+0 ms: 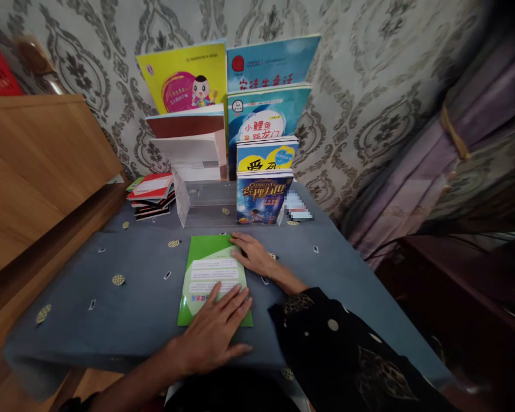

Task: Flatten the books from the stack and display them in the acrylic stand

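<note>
A green book (pixel 213 269) with white text panels lies flat on the cloth-covered table. Its printing appears upside down from where I look. My left hand (pixel 217 326) rests palm down over the lower right of the cover, its fingers spread. At the book's upper right edge lies my right hand (pixel 254 255), fingers stretched out and touching the cover. Neither hand grips anything. Just beyond the book stands a clear stepped book stand (pixel 208 214), with a dark blue book (pixel 264 197) at its front right.
Behind on the stand are a yellow book (pixel 180 68), teal books (pixel 274 109) and pale-covered books (pixel 193 149). A stack of red and black booklets (pixel 152 191) sits left of it. A wooden headboard (pixel 38 137) borders the left; a tied curtain (pixel 424 171) hangs right.
</note>
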Tool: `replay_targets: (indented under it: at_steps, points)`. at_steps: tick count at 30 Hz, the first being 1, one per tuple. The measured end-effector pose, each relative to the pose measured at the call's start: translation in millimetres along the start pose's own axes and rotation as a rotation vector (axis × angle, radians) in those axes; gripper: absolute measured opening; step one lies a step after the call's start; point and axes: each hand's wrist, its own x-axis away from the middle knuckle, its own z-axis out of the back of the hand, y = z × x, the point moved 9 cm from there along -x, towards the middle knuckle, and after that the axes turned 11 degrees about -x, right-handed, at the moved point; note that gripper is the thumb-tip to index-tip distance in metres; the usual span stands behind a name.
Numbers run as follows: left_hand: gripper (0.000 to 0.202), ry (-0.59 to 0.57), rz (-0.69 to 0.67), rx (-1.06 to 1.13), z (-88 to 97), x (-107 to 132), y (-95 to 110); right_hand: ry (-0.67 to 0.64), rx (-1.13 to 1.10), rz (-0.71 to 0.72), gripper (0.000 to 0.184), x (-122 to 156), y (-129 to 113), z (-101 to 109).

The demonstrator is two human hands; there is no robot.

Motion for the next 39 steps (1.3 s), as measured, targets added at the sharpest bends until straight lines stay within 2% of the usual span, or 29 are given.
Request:
replay_targets:
  at_steps: [3, 7, 8, 10, 13, 14, 16, 19, 21, 23, 24, 26, 27, 29, 31, 33, 36, 39]
  points:
    - [0.090, -0.011, 0.108, -0.027, -3.8, 25, -11, -0.074, 0.039, 0.053, 0.046, 13, -16, -6]
    - [0.121, -0.066, 0.088, -0.079, -19.7, 65, -14, -0.189, 0.046, 0.065, 0.056, 39, -38, -14]
    - [0.121, -0.090, 0.081, -0.104, -25.1, 75, -14, -0.223, 0.048, 0.068, 0.059, 46, -44, -18]
    - [0.109, -0.124, 0.074, -0.146, -32.7, 95, -15, -0.284, 0.050, 0.080, 0.066, 60, -57, -24]
    - [0.099, -0.112, 0.043, -0.122, -23.5, 118, -16, -0.319, 0.064, 0.083, 0.074, 77, -73, -32]
    - [0.098, -0.096, 0.026, -0.090, -13.2, 123, -16, -0.317, 0.069, 0.083, 0.075, 80, -77, -34]
    - [0.092, -0.029, -0.011, -0.026, 20.6, 131, -19, -0.279, 0.065, 0.082, 0.071, 84, -83, -37]
    - [0.066, 0.182, 0.060, -0.040, 98.4, 132, -35, -0.172, -0.016, 0.090, 0.045, 83, -91, -35]
    - [0.038, 0.336, 0.090, -0.126, 151.7, 122, -45, -0.111, -0.113, 0.100, 0.033, 81, -98, -31]
    - [0.020, 0.490, 0.052, -0.217, 195.7, 102, -51, -0.059, -0.211, 0.085, 0.032, 79, -105, -24]
    - [0.023, 0.532, 0.076, -0.249, 210.4, 88, -60, -0.031, -0.252, 0.054, 0.032, 78, -107, -19]
    - [0.033, 0.584, 0.148, -0.293, 227.2, 54, -85, 0.019, -0.317, -0.048, 0.032, 79, -106, -11]
    - [0.035, 0.596, 0.200, -0.302, 229.6, 37, -99, 0.039, -0.346, -0.104, 0.033, 80, -103, -8]
    - [0.033, 0.626, 0.280, -0.294, 224.6, 7, -126, 0.066, -0.410, -0.206, 0.038, 85, -96, -3]
    - [0.030, 0.575, 0.299, -0.265, 201.3, -17, -143, 0.055, -0.509, -0.311, 0.043, 91, -82, -4]
    - [0.028, 0.478, 0.327, -0.230, 164.8, -30, -153, -0.007, -0.619, -0.439, 0.046, 100, -63, -11]
    - [0.028, 0.316, 0.389, -0.125, 98.1, -28, -156, -0.071, -0.632, -0.583, 0.047, 114, -38, -10]
    - [0.034, 0.216, 0.421, -0.034, 41.3, -15, -148, 0.048, -0.401, -0.534, 0.035, 114, -26, 17]
